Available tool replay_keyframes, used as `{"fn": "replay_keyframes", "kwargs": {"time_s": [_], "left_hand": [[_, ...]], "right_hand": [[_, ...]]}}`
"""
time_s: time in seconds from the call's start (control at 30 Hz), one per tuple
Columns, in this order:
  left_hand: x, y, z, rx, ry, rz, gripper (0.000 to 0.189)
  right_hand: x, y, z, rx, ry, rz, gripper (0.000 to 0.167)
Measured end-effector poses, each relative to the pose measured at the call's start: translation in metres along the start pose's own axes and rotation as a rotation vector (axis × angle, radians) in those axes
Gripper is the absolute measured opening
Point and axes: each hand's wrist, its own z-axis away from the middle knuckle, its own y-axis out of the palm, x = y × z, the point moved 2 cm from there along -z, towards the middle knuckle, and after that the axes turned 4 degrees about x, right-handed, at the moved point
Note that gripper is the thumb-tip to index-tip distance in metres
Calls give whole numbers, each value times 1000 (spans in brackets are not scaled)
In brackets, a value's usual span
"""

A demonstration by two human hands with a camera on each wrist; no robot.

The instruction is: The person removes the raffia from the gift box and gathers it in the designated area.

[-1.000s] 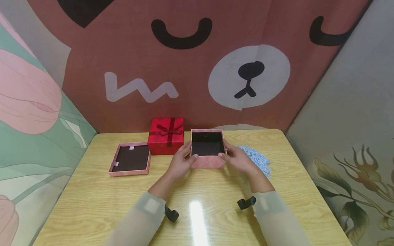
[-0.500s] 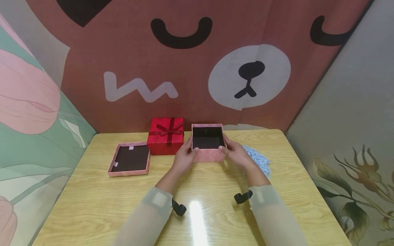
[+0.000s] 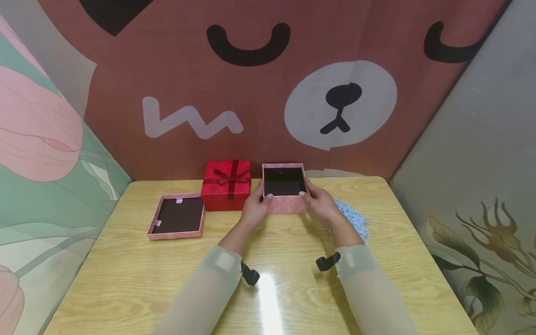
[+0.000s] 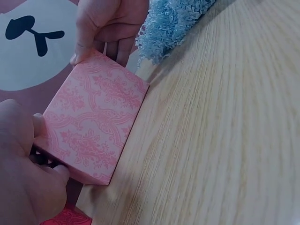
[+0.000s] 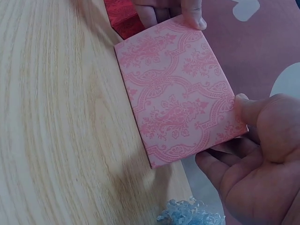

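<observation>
Between both hands is a pink patterned box (image 3: 288,204) with a dark, bare inside, its open top facing up and toward the camera. My left hand (image 3: 254,209) grips its left side, thumb at the front rim. On the opposite side my right hand (image 3: 323,204) holds it the same way, thumb on the front rim and fingers along the side wall. In the left wrist view the front wall of the pink box (image 4: 93,115) shows a damask-like print. The right wrist view shows that box (image 5: 176,93) close to the wooden surface; whether it touches, I cannot tell.
A red gift box (image 3: 226,197) with a dark ribbon bow stands left of the pink box. Farther left lies a pink lid (image 3: 176,235), dark inside facing up. Light blue shredded paper (image 3: 355,219) is heaped on the wooden table (image 3: 138,279) to the right. A printed curtain hangs behind.
Both hands have moved the pink box away from me, toward the table's back edge. The red box, the pink lid and the shredded paper have stayed in place.
</observation>
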Motion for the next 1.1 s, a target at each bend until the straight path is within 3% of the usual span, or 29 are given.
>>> {"fn": "replay_keyframes", "kwargs": {"time_s": [0.23,0.73,0.93,1.1], "left_hand": [[-3,4,-5,6,-32,-36,65],[-7,8,-16,7,-21,-74,66],[-13,7,-18,-1,15,-37,64],[-20,5,-17,-8,9,-6,66]], "right_hand": [[0,0,-5,-33,32,-49,65],[2,1,-11,-88,69,60,64],[2,5,-12,-140,60,108,63],[3,8,-11,-210,32,151,63]]}}
